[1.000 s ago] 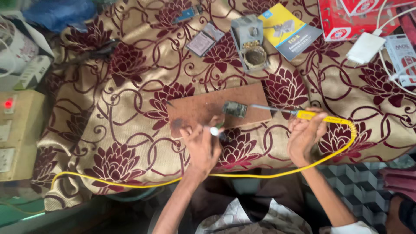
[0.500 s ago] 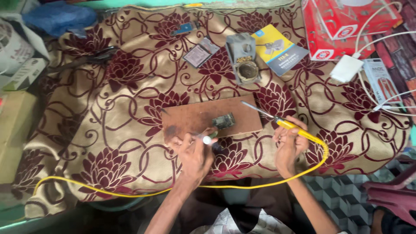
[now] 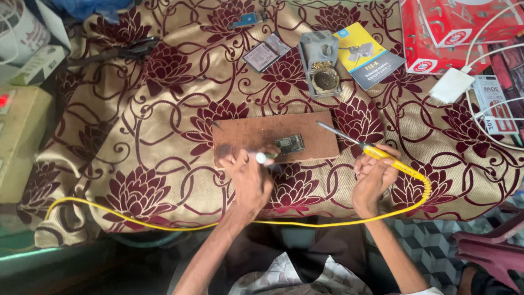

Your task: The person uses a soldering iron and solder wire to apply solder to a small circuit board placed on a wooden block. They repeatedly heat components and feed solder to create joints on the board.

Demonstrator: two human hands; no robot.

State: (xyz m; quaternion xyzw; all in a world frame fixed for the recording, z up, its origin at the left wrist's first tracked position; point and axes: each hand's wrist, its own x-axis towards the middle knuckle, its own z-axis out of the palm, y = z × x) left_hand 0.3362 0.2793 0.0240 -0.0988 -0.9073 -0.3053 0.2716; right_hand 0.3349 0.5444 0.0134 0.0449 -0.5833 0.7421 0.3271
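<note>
A brown wooden board (image 3: 256,134) lies on the floral cloth, with a small green circuit board (image 3: 290,144) on it. My left hand (image 3: 249,177) rests at the board's near edge and pinches a thin white-tipped tool (image 3: 262,158) that points toward the circuit board. My right hand (image 3: 374,175) holds a yellow-handled soldering iron (image 3: 376,153); its metal tip (image 3: 327,130) hovers over the board's right end, a little apart from the circuit board. The iron's yellow cord (image 3: 305,223) runs along the cloth's near edge to the left.
A grey soldering stand with brass wool (image 3: 322,68) sits behind the board. Beside it are a yellow-blue booklet (image 3: 371,54), small parts (image 3: 265,53), red boxes (image 3: 436,33), a white charger with cables (image 3: 450,86), and a beige device (image 3: 19,136) at the left.
The view has shifted over the cloth. The soldering iron tip has pulled back to the right, away from the circuit board. My left hand stays at the board's near edge.
</note>
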